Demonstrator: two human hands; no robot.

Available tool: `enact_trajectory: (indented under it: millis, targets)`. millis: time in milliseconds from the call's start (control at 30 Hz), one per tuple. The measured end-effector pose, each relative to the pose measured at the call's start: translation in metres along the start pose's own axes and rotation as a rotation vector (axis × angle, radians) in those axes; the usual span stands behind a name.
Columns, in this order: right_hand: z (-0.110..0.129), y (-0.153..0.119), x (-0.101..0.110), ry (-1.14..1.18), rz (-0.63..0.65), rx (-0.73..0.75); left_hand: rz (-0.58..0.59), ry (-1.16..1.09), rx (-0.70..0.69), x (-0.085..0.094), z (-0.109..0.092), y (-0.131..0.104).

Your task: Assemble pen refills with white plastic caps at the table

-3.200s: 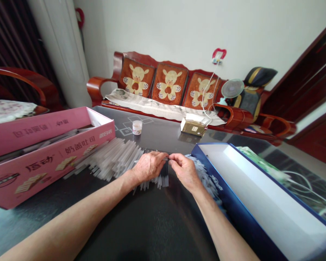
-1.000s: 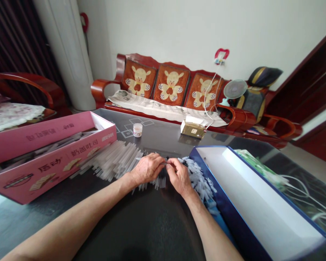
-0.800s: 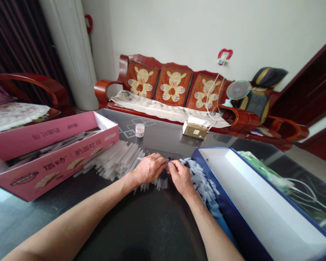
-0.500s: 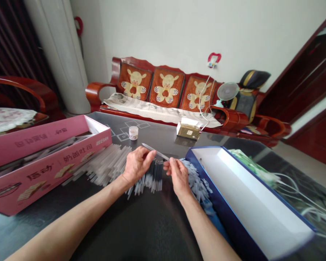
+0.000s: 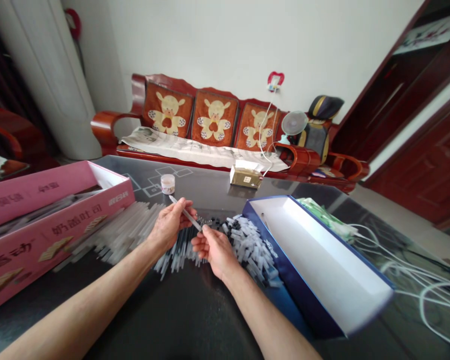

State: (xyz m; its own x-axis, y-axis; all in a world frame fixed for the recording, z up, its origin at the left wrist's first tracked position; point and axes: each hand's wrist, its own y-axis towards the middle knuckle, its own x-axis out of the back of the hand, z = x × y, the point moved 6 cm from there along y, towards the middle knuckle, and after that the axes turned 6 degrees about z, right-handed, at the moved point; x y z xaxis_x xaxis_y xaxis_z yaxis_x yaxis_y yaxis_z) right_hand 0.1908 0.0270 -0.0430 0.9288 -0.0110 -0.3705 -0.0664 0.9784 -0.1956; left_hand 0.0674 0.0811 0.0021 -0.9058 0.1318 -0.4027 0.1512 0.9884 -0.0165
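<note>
My left hand (image 5: 169,226) grips a clear thin pen tube (image 5: 184,212), raised a little above the dark table (image 5: 195,310) and pointing up-left. My right hand (image 5: 213,247) pinches the tube's lower right end with its fingertips. Under both hands lies a fan of dark refill sticks (image 5: 178,255). A heap of clear tubes (image 5: 123,232) lies to the left. Beside my right hand spreads a pile of small white and black caps (image 5: 249,242).
A long pink carton (image 5: 41,235) holding more tubes stands at the left. An open blue box with a white inside (image 5: 315,260) sits at the right, with white cables (image 5: 408,270) beyond it. A small jar (image 5: 167,183) and a tissue box (image 5: 245,176) stand further back.
Both hands have lifted off the pile on the table, bringing one clear tube up between them. The view has swung to the right, so the boxes appear further left.
</note>
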Motion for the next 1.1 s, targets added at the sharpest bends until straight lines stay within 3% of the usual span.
enact_trajectory:
  millis: [133,233,333,400,467,567,700,933,1100]
  targets:
    - [-0.008,-0.006,-0.013,0.054,0.094,-0.152,0.035,-0.149,0.049,-0.004,0.001,0.0]
    - [0.003,-0.006,-0.011,-0.192,0.135,-0.136,0.025,-0.214,0.061,-0.004,-0.002,0.002]
    - [0.041,-0.005,0.011,-0.634,-0.006,0.137,0.018,-0.046,-0.009,-0.001,-0.011,0.002]
    - [0.074,-0.009,0.029,-0.974,-0.175,0.401,0.051,0.209,-0.071,-0.001,-0.017,0.001]
    - [0.095,-0.012,0.043,-1.294,-0.268,0.527,0.093,0.526,-0.141,-0.003,-0.022,-0.001]
    - [0.103,-0.011,0.062,-1.557,-0.265,0.43,0.168,0.946,-0.264,-0.011,-0.022,-0.005]
    - [0.096,-0.012,0.065,-1.752,-0.23,0.281,0.27,1.212,-0.352,-0.021,-0.014,-0.01]
    - [0.079,-0.01,0.058,-1.988,-0.233,0.102,0.272,1.346,-0.374,-0.025,-0.008,-0.013]
    - [0.082,-0.011,0.054,-1.946,-0.255,0.206,0.289,1.354,-0.378,-0.028,-0.004,-0.016]
